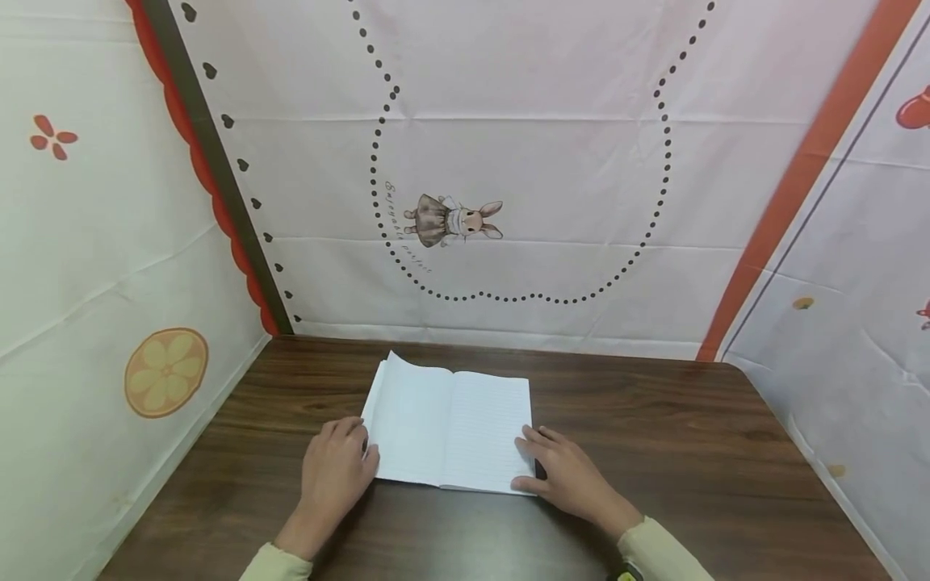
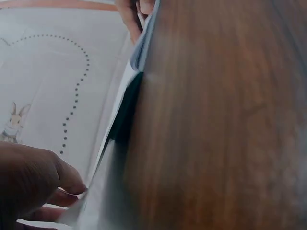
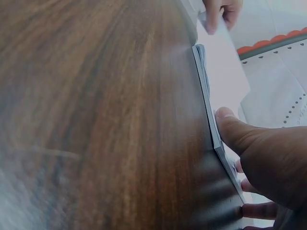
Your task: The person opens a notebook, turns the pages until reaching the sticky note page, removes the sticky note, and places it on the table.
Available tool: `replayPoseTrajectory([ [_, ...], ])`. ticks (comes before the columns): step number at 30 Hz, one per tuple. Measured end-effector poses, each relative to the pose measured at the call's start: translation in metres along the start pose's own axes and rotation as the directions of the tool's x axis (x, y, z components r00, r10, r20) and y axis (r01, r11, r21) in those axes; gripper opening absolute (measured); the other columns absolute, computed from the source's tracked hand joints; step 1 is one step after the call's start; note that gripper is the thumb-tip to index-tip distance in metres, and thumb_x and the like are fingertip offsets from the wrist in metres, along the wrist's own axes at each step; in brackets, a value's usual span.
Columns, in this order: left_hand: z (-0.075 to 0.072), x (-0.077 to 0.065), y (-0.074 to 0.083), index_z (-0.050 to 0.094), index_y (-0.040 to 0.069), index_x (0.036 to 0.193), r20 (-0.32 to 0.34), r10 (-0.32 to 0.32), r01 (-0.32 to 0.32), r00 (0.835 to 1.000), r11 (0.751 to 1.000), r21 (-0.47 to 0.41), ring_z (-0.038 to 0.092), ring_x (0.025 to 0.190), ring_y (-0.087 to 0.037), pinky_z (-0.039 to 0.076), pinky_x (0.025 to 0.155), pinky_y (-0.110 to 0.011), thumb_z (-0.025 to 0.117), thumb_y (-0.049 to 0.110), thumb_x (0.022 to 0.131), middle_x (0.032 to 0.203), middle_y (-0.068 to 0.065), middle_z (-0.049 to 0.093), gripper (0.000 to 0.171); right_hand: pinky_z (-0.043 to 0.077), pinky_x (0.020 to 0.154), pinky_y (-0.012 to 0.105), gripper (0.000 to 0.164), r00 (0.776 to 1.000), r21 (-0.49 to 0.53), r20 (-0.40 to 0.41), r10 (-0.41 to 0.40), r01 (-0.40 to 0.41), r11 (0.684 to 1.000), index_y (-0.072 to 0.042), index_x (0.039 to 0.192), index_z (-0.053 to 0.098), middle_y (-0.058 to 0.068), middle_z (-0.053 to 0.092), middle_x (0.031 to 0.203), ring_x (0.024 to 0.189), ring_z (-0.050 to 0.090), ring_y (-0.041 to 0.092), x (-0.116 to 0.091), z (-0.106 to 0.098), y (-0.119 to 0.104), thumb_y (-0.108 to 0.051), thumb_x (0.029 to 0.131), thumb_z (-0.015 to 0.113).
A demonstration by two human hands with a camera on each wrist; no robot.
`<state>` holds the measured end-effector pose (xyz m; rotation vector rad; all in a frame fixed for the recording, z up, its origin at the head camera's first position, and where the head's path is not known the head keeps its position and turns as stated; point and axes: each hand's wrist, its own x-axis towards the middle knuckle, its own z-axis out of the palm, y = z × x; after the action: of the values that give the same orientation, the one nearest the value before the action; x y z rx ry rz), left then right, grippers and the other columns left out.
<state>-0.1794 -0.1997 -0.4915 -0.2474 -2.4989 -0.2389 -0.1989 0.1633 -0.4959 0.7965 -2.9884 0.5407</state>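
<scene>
An open notebook (image 1: 485, 432) with white lined pages lies on the wooden table. The top left corner of its left page (image 1: 410, 420) lifts up a little. My left hand (image 1: 336, 468) holds the left edge, thumb at the page; in the left wrist view its fingers (image 2: 48, 211) pinch the paper's margin. On the other side, my right hand (image 1: 570, 476) rests at the lower right edge, thumb and fingertips on the right page. The right wrist view shows that thumb (image 3: 230, 127) lying flat on the paper beside the stacked pages' edge.
The brown wooden table (image 1: 654, 428) extends around the notebook. Behind it hangs a pale cloth (image 1: 545, 177) with a rabbit print and dotted line. Printed cloth walls (image 1: 80, 242) also stand at both sides. A watch (image 1: 626, 573) shows at the right sleeve.
</scene>
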Motion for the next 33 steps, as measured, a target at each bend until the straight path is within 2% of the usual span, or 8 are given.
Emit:
replayPoseTrajectory([
  [5, 0.003, -0.002, -0.004, 0.060, 0.006, 0.063, 0.111, -0.036, 0.034, 0.993, 0.999, 0.024, 0.068, 0.091, -0.044, 0.056, 0.069, -0.054, 0.082, 0.016, 0.076, 0.100, -0.020, 0.074, 0.026, 0.042, 0.109, 0.063, 0.070, 1.000, 0.004, -0.005, -0.005, 0.005, 1.000, -0.006, 0.139, 0.063, 0.016, 0.054, 0.151, 0.139, 0.048, 0.044, 0.000, 0.000, 0.000, -0.054, 0.088, 0.073],
  [8, 0.004, -0.002, -0.005, 0.058, 0.007, 0.067, 0.161, -0.077, 0.072, 0.984, 0.997, 0.039, 0.067, 0.086, -0.041, 0.054, 0.066, -0.051, 0.083, 0.021, 0.076, 0.096, -0.019, 0.072, 0.029, 0.042, 0.109, 0.063, 0.071, 1.000, 0.010, 0.000, -0.004, 0.004, 1.000, -0.006, 0.139, 0.063, 0.016, 0.053, 0.151, 0.140, 0.047, 0.044, 0.000, 0.000, 0.000, -0.054, 0.088, 0.073],
  [10, 0.004, -0.002, -0.006, 0.065, 0.002, 0.079, 0.174, -0.099, 0.093, 0.980, 0.995, 0.042, 0.066, 0.085, -0.040, 0.054, 0.066, -0.050, 0.083, 0.023, 0.075, 0.097, -0.020, 0.072, 0.028, 0.042, 0.109, 0.063, 0.071, 1.000, 0.009, 0.004, 0.002, -0.002, 1.000, -0.007, 0.140, 0.063, 0.015, 0.053, 0.151, 0.140, 0.047, 0.044, 0.001, 0.001, 0.000, -0.055, 0.088, 0.073],
  [13, 0.005, -0.002, -0.007, 0.069, -0.002, 0.104, 0.174, -0.097, 0.096, 0.980, 0.995, 0.017, 0.067, 0.092, -0.041, 0.055, 0.072, -0.052, 0.084, 0.022, 0.075, 0.105, -0.022, 0.070, 0.041, 0.042, 0.109, 0.063, 0.073, 1.000, 0.006, 0.003, 0.002, -0.002, 1.000, -0.009, 0.143, 0.060, 0.015, 0.052, 0.152, 0.140, 0.047, 0.043, 0.000, 0.001, 0.001, -0.055, 0.087, 0.074],
  [17, 0.008, -0.002, -0.009, 0.069, -0.001, 0.119, 0.211, 0.024, 0.000, 0.977, 0.994, -0.109, 0.063, 0.114, -0.046, 0.054, 0.091, -0.059, 0.081, 0.009, 0.078, 0.124, -0.026, 0.066, 0.044, 0.042, 0.109, 0.064, 0.072, 1.000, 0.020, 0.014, -0.021, 0.020, 1.000, -0.012, 0.145, 0.058, 0.014, 0.051, 0.154, 0.141, 0.046, 0.044, 0.000, 0.000, 0.003, -0.053, 0.088, 0.074],
  [20, 0.010, -0.002, -0.011, 0.072, 0.000, 0.120, 0.293, 0.119, -0.061, 0.949, 0.978, -0.202, 0.056, 0.128, -0.050, 0.049, 0.102, -0.061, 0.075, 0.000, 0.082, 0.133, -0.029, 0.062, 0.038, 0.041, 0.109, 0.064, 0.069, 0.999, 0.043, 0.038, -0.037, 0.036, 0.998, -0.014, 0.144, 0.061, 0.013, 0.050, 0.154, 0.142, 0.045, 0.043, -0.001, -0.001, 0.006, -0.054, 0.089, 0.073],
  [22, 0.011, -0.002, -0.011, 0.073, 0.000, 0.121, 0.348, 0.142, -0.062, 0.927, 0.971, -0.231, 0.051, 0.133, -0.051, 0.044, 0.107, -0.060, 0.071, -0.001, 0.086, 0.137, -0.031, 0.059, 0.035, 0.041, 0.109, 0.063, 0.068, 0.998, 0.055, 0.051, -0.049, 0.046, 0.997, -0.014, 0.142, 0.063, 0.012, 0.051, 0.154, 0.142, 0.045, 0.042, -0.001, -0.003, 0.009, -0.056, 0.089, 0.072],
  [33, 0.007, -0.003, -0.020, 0.063, 0.006, 0.139, 0.529, 0.104, 0.076, 0.842, 0.949, -0.307, 0.042, 0.143, -0.045, 0.040, 0.110, -0.063, 0.061, 0.021, 0.103, 0.153, -0.023, 0.048, 0.040, 0.044, 0.108, 0.059, 0.066, 0.992, 0.086, 0.100, -0.082, 0.074, 0.994, -0.010, 0.135, 0.068, 0.013, 0.056, 0.149, 0.138, 0.050, 0.042, 0.006, -0.018, 0.014, -0.047, 0.082, 0.081],
])
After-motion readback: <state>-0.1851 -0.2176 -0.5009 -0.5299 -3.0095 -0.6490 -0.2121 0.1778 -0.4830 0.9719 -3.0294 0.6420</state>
